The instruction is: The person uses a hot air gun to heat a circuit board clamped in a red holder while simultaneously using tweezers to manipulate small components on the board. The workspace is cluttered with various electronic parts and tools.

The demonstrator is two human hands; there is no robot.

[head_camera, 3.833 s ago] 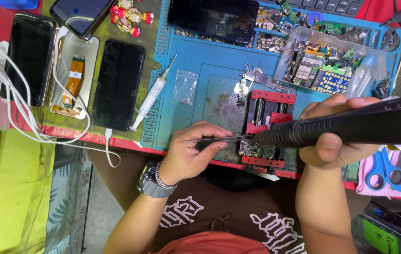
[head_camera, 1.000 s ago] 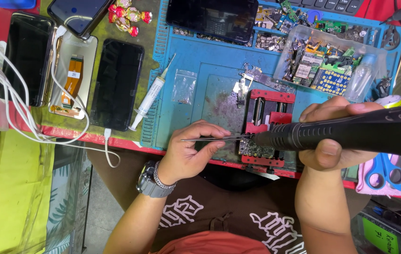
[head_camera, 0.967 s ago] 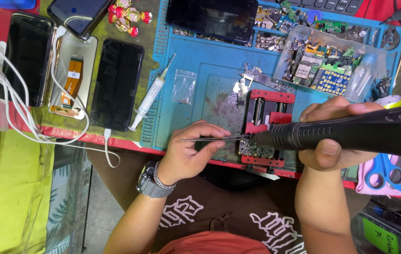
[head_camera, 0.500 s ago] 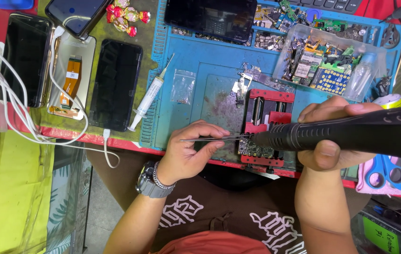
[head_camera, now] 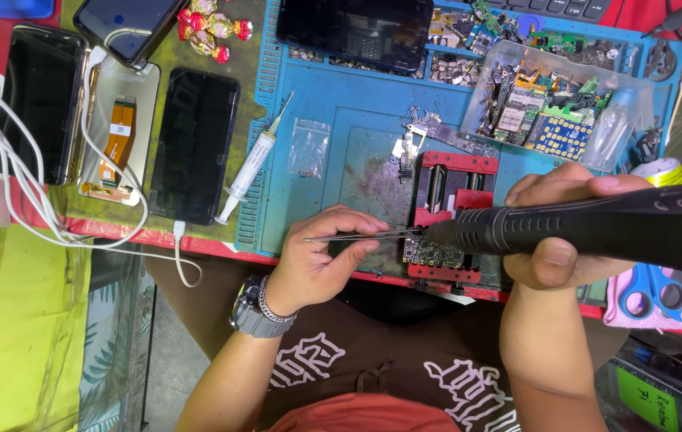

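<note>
Pinching one tweezers (head_camera: pixel 357 235), left hand (head_camera: pixel 317 264); right hand (head_camera: pixel 565 232) fingers wrap one black heat tool (head_camera: pixel 597 228); one circuit board (head_camera: pixel 433 252).

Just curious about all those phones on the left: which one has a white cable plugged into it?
The black phone nearest the blue mat: a white cable enters its bottom edge. The other dark phones show no plug.

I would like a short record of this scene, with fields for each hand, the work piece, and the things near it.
left hand: left hand holds thin tweezers, tips toward the circuit board
right hand: right hand grips a thick black tool, nozzle at the board
work piece: small circuit board clamped in a red holder
surface: blue mat
nearby: syringe, clear box of parts, blue scissors
</note>
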